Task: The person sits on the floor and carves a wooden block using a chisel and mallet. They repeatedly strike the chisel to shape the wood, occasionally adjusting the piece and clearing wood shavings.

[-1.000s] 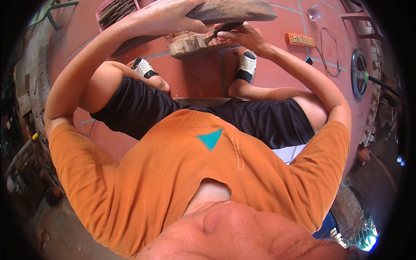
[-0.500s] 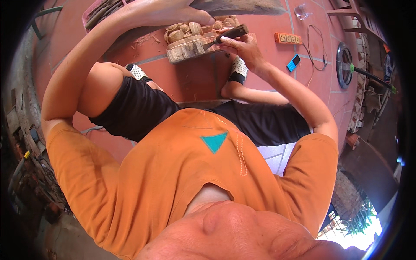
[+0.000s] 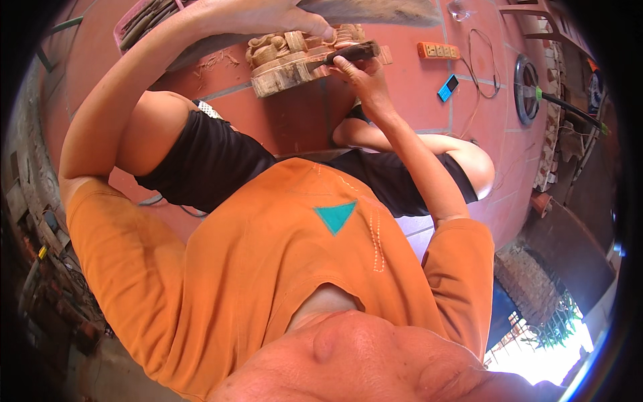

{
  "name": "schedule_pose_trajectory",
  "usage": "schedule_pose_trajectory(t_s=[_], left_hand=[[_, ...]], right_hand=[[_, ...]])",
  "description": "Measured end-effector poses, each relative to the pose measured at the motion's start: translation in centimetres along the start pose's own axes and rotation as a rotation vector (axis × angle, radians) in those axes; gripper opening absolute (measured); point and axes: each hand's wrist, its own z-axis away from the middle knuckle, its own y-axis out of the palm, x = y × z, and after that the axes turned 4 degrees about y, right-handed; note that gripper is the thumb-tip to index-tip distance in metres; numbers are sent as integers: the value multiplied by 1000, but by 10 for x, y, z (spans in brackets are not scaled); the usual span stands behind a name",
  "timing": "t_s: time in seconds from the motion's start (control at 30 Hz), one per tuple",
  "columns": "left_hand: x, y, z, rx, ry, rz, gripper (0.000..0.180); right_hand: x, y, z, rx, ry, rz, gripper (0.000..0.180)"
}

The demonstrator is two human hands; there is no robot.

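A carved block of pale wood (image 3: 284,77), with rounded relief on top, sits in front of me at the upper middle of the head view. My right hand (image 3: 367,77) is closed around the dark handle of a chisel (image 3: 351,53), its thumb along the handle. The tool's tip points left against the block's near side. My left hand (image 3: 301,19) reaches over the far side, its thumb stretched out onto the carving. Its other fingers are hidden or cut off by the upper edge. A long weathered piece of wood (image 3: 382,12) lies beside that hand, running behind the forearm.
Wood shavings (image 3: 218,60) lie on the red tiles left of the block. A pink basket of tools (image 3: 144,23) stands at the upper left. To the right are an orange power strip (image 3: 439,51) with a cable, a blue phone (image 3: 447,88) and a dark ring-shaped object (image 3: 528,90).
My right elbow has drawn inward, and the chisel has shifted slightly left along the block. My right knee now shows beyond the forearm. The left hand stays at the carving.
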Motion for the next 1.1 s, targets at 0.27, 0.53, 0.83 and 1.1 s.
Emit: schedule_pose_trajectory(t_s=[0.27,0.53,0.83,1.1], left_hand=[[-10,-2,-2,-3,50,116,57],[6,25,-11,-4,216,17,50],[-38,-6,-14,-53,174,31,50],[-4,16,-22,57,230,-108,52]], right_hand=[[-1,2,-4,0,-35,-80,22],[2,5,-6,-30,14,-31,28],[-5,8,-7,-44,-19,-158,24],[-10,1,-11,-9,-4,-104,24]])
